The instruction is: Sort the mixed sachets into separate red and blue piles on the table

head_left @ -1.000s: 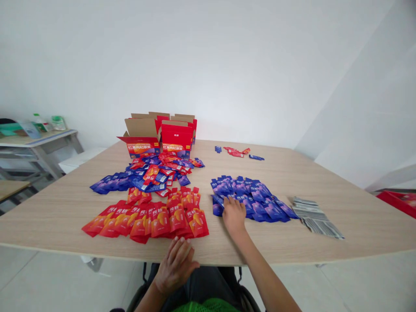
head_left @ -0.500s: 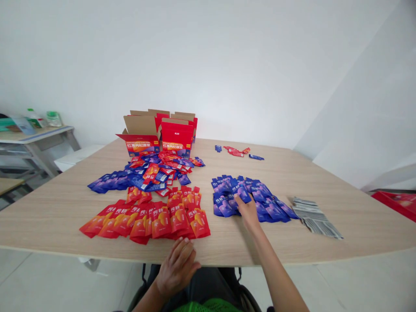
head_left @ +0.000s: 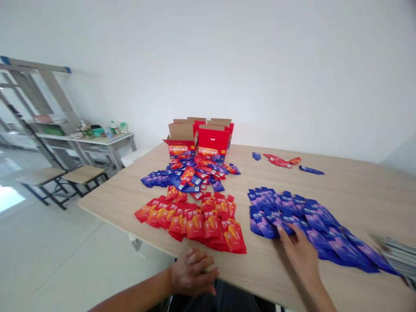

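blue pouch (head_left: 280, 222) partly hidden by right hand (head_left: 301, 252), striped bundle (head_left: 399, 255) blurred, cut off

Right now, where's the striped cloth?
In the head view, the striped cloth lies at the far right edge, partly cut off, on the table beside the blue pouches.

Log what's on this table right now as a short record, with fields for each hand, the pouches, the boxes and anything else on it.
Left hand: at the near table edge, nothing visible in it
Right hand: fingers at the blue pouches; grip unclear
Left hand position: nearest the red pouches
Mixed pile: red and blue, behind the red pouches
Boxes: red, flaps up, behind the pile
Far right: striped item, blurred
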`<action>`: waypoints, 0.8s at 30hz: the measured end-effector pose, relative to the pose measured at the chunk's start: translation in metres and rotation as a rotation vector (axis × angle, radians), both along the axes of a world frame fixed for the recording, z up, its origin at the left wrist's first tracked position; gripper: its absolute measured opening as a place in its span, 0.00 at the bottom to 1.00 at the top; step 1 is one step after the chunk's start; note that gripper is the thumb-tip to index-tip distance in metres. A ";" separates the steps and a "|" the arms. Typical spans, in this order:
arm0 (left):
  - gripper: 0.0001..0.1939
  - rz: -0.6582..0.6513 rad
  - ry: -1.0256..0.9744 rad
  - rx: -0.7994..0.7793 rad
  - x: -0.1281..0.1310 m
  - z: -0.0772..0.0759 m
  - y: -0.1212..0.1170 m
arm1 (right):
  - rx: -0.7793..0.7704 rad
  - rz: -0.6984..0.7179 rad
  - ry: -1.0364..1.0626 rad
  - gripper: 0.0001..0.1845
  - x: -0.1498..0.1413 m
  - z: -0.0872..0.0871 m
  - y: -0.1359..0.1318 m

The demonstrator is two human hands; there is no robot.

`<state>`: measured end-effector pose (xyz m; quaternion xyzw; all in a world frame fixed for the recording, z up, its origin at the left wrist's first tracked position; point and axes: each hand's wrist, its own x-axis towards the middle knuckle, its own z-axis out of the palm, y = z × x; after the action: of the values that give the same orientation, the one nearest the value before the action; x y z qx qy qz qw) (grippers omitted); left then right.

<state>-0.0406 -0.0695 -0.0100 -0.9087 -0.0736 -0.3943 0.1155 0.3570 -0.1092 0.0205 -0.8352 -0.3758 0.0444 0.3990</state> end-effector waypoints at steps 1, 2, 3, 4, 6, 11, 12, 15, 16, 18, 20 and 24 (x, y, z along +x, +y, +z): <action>0.29 0.012 0.013 0.035 -0.014 0.003 0.006 | -0.009 0.002 -0.045 0.46 0.000 -0.004 -0.001; 0.32 0.052 0.033 0.045 -0.028 0.006 0.013 | -0.012 0.008 -0.087 0.47 -0.001 -0.007 -0.002; 0.34 0.101 0.061 0.047 -0.042 0.011 0.023 | -0.017 0.018 -0.122 0.48 -0.002 -0.010 -0.003; 0.35 0.159 0.063 0.030 -0.055 0.016 0.036 | -0.024 0.033 -0.147 0.49 -0.005 -0.012 -0.004; 0.31 0.330 -0.013 -0.048 -0.078 0.030 0.070 | -0.051 0.059 -0.160 0.50 -0.010 -0.014 -0.007; 0.26 1.038 -0.257 -0.653 -0.115 0.068 0.186 | -0.046 0.045 -0.128 0.49 -0.018 -0.009 -0.009; 0.29 1.120 -0.299 -0.688 -0.123 0.072 0.207 | -0.048 0.036 -0.122 0.49 -0.018 -0.008 -0.009; 0.41 1.326 -0.362 -0.836 -0.149 0.073 0.255 | -0.073 0.022 -0.135 0.48 -0.018 -0.005 -0.007; 0.43 1.378 -0.374 -0.890 -0.157 0.070 0.266 | -0.073 0.025 -0.157 0.48 -0.018 -0.005 -0.007; 0.45 1.453 -0.379 -0.976 -0.168 0.063 0.281 | -0.050 0.035 -0.213 0.47 -0.017 -0.006 -0.006; 0.46 1.475 -0.342 -1.030 -0.172 0.056 0.293 | -0.013 0.042 -0.271 0.45 -0.015 -0.009 -0.005; 0.49 1.403 -0.165 -1.021 -0.166 0.051 0.306 | 0.035 0.050 -0.376 0.44 -0.013 -0.015 -0.004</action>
<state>-0.2071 0.2362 0.0407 -0.5628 -0.7923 -0.2155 -0.0957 0.3439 -0.1130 0.0056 -0.8122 -0.4651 -0.1091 0.3349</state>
